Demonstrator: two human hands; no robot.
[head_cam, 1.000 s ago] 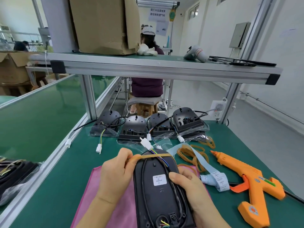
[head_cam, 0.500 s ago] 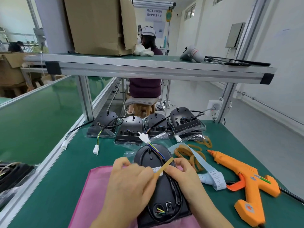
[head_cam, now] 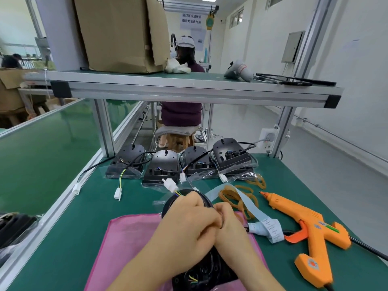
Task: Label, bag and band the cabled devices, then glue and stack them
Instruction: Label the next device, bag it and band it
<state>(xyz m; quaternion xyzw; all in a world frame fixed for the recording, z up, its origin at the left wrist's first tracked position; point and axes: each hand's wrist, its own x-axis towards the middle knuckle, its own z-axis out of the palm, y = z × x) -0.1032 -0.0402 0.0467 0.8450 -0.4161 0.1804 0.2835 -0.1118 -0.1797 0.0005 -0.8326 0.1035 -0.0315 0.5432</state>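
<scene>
Right now my left hand and right hand meet with fingers curled over the black oval cabled device. It lies directly beneath the grip on a pink mesh cloth, long axis running away from me, and I cannot tell what the fingers pinch. Beyond the grip four more black devices sit in clear plastic bags. Loose tan rubber bands lie just right of it, nearer my right hand, with the orange glue gun farther right.
</scene>
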